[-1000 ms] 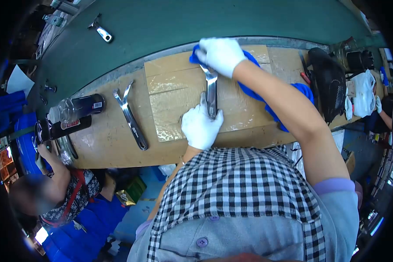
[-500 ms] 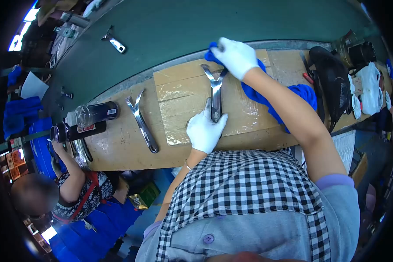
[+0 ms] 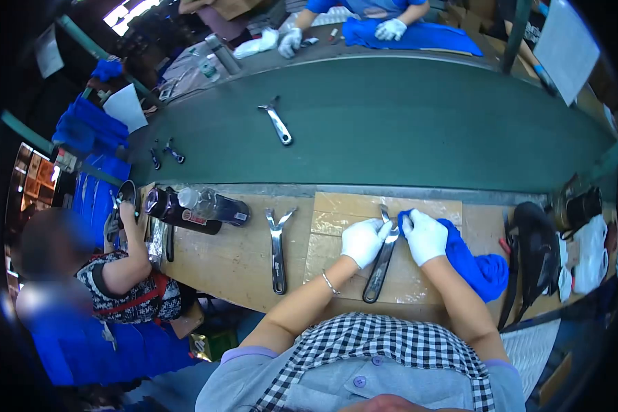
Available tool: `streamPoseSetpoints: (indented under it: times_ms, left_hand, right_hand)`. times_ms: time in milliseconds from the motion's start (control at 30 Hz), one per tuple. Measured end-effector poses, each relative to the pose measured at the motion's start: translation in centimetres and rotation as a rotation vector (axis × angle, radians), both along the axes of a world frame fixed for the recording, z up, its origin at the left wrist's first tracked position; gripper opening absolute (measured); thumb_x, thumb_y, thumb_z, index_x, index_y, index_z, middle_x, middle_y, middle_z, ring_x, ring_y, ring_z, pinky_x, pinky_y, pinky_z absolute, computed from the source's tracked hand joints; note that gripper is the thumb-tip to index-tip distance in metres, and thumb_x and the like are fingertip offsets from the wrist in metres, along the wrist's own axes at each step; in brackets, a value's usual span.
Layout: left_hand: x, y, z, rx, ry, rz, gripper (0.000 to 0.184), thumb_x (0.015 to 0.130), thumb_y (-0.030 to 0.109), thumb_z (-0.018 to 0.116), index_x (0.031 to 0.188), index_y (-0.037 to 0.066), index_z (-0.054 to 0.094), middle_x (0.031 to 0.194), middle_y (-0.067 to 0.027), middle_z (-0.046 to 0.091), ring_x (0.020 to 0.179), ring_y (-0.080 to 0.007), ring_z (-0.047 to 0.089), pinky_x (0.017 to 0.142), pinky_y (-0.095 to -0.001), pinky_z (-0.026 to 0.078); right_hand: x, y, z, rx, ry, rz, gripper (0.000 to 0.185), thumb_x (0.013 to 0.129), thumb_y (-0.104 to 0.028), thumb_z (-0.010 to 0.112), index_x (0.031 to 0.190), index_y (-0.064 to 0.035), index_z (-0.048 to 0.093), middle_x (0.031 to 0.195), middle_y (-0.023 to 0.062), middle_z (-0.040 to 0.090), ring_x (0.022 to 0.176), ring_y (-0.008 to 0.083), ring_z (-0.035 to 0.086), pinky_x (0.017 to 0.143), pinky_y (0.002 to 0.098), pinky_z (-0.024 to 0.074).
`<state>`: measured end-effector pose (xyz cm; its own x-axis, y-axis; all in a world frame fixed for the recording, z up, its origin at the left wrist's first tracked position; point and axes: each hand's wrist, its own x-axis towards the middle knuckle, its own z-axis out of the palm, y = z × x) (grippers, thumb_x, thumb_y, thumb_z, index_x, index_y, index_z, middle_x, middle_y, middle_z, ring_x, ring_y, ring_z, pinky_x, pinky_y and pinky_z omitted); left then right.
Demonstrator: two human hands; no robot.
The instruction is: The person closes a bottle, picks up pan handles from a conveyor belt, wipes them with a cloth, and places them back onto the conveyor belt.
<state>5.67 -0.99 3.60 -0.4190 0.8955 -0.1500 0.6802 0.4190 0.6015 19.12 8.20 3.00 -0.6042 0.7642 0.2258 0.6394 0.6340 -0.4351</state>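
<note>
A shiny Y-shaped metal tool (image 3: pixel 380 275) with a dark handle lies tilted before me over the cardboard sheet. My left hand (image 3: pixel 362 242), in a white glove, is closed around its forked end, partly hiding the prongs. Also gloved in white, my right hand (image 3: pixel 424 237) pinches a bunched end of a blue cloth (image 3: pixel 486 273) beside the fork's right prong. The rest of the cloth trails to the right on the bench. A second Y-shaped metal tool (image 3: pixel 277 254) rests to the left, prongs pointing away from me.
Beyond the bench runs a green conveyor belt (image 3: pixel 391 117) carrying a metal tool (image 3: pixel 278 123) and smaller ones farther left. Bottles (image 3: pixel 220 207) lie at the left, near a co-worker's arm (image 3: pixel 136 247). A black bag (image 3: pixel 532 247) sits at right. Another person's gloved hands (image 3: pixel 391 29) work across the belt.
My left hand has moved from the handle up to the fork. My right hand has drawn the cloth closer to the tool, which now leans differently. My view has tilted up, showing more belt.
</note>
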Motion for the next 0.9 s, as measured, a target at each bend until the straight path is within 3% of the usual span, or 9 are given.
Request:
streamPoseSetpoints:
  times_ms: [133, 267, 333, 500, 600, 667, 800, 867, 900]
  left_hand:
    - [0.2, 1.0, -0.9, 0.075, 0.113, 0.068, 0.044, 0.098, 0.043, 0.047, 0.088, 0.009, 0.072, 0.088, -0.0149, 0.07, 0.084, -0.036, 0.066, 0.075, -0.0436, 0.052]
    - [0.6, 1.1, -2.0, 0.178, 0.171, 0.107, 0.043, 0.098, 0.039, 0.047, 0.078, 0.007, 0.068, 0.079, -0.0158, 0.067, 0.078, -0.0371, 0.065, 0.072, -0.047, 0.05]
    - [0.3, 0.6, -1.2, 0.15, 0.119, 0.071, 0.039, 0.098, 0.037, 0.047, 0.081, 0.008, 0.067, 0.087, -0.0162, 0.068, 0.081, -0.0366, 0.064, 0.072, -0.0467, 0.05]
    - [0.9, -3.8, -2.3, 0.364, -0.024, 0.112, 0.036, 0.091, 0.036, 0.06, 0.107, 0.005, 0.066, 0.091, -0.0138, 0.064, 0.084, -0.0331, 0.062, 0.074, -0.0439, 0.049]
    - [4.6, -6.0, 0.8, 0.113, 0.313, -0.086, 0.07, 0.08, 0.043, 0.072, 0.136, 0.007, 0.051, 0.093, -0.0194, 0.061, 0.084, -0.0346, 0.062, 0.075, -0.0423, 0.051]
    - [5.6, -5.7, -0.2, 0.048, 0.275, -0.111, 0.079, 0.081, 0.039, 0.072, 0.144, 0.005, 0.04, 0.095, -0.0209, 0.06, 0.087, -0.0371, 0.062, 0.077, -0.0453, 0.052]
    - [4.0, -6.4, -0.5, 0.093, 0.001, 0.055, 0.064, 0.088, 0.02, 0.06, 0.143, -0.002, 0.037, 0.107, -0.0195, 0.062, 0.087, -0.0355, 0.065, 0.076, -0.0474, 0.053]
    - [1.7, -7.0, -0.8, 0.039, -1.235, 0.295, 0.04, 0.094, 0.015, 0.049, 0.131, -0.002, 0.049, 0.089, -0.0062, 0.061, 0.068, -0.016, 0.061, 0.058, -0.0304, 0.051]
    - [1.7, -7.3, -0.6, 0.018, -1.34, 0.333, 0.037, 0.095, 0.016, 0.048, 0.128, -0.001, 0.051, 0.084, -0.004, 0.058, 0.064, -0.0138, 0.057, 0.056, -0.0273, 0.048]
  right_hand:
    - [0.2, -1.7, -0.3, 0.023, -0.008, 0.126, 0.019, 0.087, -0.027, 0.06, 0.079, -0.0104, 0.062, 0.075, 0.0128, 0.066, 0.068, 0.0314, 0.066, 0.061, 0.0435, 0.0519]
    - [-0.1, 1.5, -0.9, -0.085, -0.072, 0.019, 0.023, 0.091, -0.03, 0.056, 0.085, -0.0097, 0.065, 0.083, 0.0153, 0.068, 0.075, 0.0357, 0.067, 0.067, 0.046, 0.0523]
    - [-0.1, 2.9, -0.5, -0.087, -0.14, -0.026, 0.025, 0.092, -0.031, 0.054, 0.087, -0.0092, 0.065, 0.087, 0.0162, 0.069, 0.079, 0.0362, 0.067, 0.07, 0.0465, 0.0525]
    - [2.9, 2.4, 4.2, -0.157, -0.301, -0.065, 0.03, 0.092, -0.033, 0.051, 0.09, -0.0093, 0.068, 0.089, 0.0178, 0.07, 0.082, 0.0359, 0.068, 0.073, 0.0465, 0.0534]
    - [4.8, 0.5, 4.4, -0.162, -0.324, 0.025, 0.032, 0.091, -0.036, 0.054, 0.089, -0.0071, 0.069, 0.086, 0.02, 0.07, 0.078, 0.0359, 0.069, 0.072, 0.0481, 0.054]
    - [4.9, -0.9, 4.3, -0.17, -0.374, 0.188, 0.033, 0.088, -0.037, 0.061, 0.1, -0.007, 0.068, 0.088, 0.0174, 0.069, 0.081, 0.0341, 0.069, 0.073, 0.0463, 0.0532]
    - [7.2, -2.5, 4.0, 0.028, -0.392, 0.44, 0.043, 0.085, -0.035, 0.067, 0.12, -0.0111, 0.06, 0.097, 0.0106, 0.064, 0.092, 0.028, 0.061, 0.073, 0.0413, 0.0489]
    - [8.2, -2.3, 3.9, 0.184, -0.248, 0.566, 0.036, 0.083, -0.029, 0.067, 0.115, -0.0121, 0.062, 0.094, 0.0103, 0.062, 0.089, 0.0272, 0.06, 0.071, 0.0403, 0.0479]
    - [8.4, -2.4, 3.1, 0.208, -0.277, 0.571, 0.034, 0.082, -0.026, 0.066, 0.114, -0.0132, 0.063, 0.093, 0.01, 0.061, 0.088, 0.0269, 0.059, 0.07, 0.0397, 0.0477]
